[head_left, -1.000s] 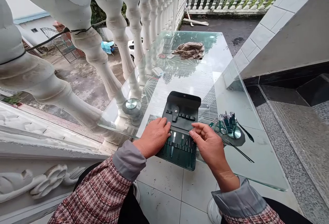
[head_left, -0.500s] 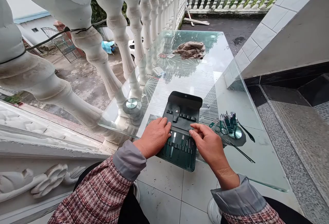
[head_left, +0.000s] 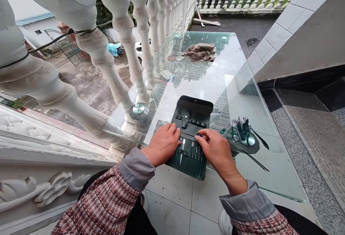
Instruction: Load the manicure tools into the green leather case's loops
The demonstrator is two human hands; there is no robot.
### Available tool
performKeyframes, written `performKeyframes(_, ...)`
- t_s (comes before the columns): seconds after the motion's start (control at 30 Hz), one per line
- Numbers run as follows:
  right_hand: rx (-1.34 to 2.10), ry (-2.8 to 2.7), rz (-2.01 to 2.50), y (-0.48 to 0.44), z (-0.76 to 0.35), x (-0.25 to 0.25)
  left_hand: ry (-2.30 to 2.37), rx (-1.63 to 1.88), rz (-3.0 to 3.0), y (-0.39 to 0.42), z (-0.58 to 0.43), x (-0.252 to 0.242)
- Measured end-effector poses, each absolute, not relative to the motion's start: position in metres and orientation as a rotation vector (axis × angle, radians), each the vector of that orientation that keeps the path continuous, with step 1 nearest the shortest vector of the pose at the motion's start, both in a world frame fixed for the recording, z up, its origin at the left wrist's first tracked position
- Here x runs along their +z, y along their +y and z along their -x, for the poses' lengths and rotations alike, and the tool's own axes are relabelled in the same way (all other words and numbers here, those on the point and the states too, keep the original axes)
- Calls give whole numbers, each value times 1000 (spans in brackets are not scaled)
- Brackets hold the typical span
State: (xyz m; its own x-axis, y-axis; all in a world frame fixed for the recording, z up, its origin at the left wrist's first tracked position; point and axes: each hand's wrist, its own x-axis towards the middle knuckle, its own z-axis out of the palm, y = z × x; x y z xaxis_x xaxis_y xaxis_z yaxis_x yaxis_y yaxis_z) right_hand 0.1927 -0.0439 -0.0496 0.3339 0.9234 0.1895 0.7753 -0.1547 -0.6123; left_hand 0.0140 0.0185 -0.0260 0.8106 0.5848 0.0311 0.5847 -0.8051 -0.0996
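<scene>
A dark green manicure case (head_left: 192,163) lies unfolded at the near edge of the glass table, with several slim metal tools held in its loops. Its upper flap (head_left: 194,105) has further loops, mostly bare, and a small snap tab. My left hand (head_left: 163,143) grips the case's left side, its fingers bent over the edge. At the right side, thumb and forefinger of my right hand (head_left: 212,148) are pinched together above the tools; whatever is between them is too small to make out. Right of it stand several nail clippers (head_left: 244,129) beside green-handled scissors (head_left: 233,134).
The glass table (head_left: 269,156) stretches away from me. On it lie a crumpled brown cloth (head_left: 199,52), a small card (head_left: 167,75) and a thin tweezer-like tool (head_left: 254,158). White balusters (head_left: 101,55) line the left; a stone step (head_left: 304,130) is at right.
My right hand has shifted slightly left over the case, its thumb and forefinger still pinched. My left hand stays on the left edge.
</scene>
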Motion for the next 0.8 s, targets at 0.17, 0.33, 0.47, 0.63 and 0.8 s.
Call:
performKeyframes(0.17,314,-1534,1945,-47,-190,-50,-959,11,2898,18,-15,-24)
performKeyframes(0.33,353,-1594,1814,-53,-192,-49,-949,-8,2902,18,-14,-25)
performKeyframes(0.47,512,-1561,1754,-55,-197,-45,-950,-10,2905,18,-14,-26)
performKeyframes(0.63,634,-1582,1731,-56,-200,-39,-945,3,2909,18,-14,-25)
performKeyframes(0.8,605,-1604,1717,-58,-200,-39,-944,-1,2908,18,-14,-26)
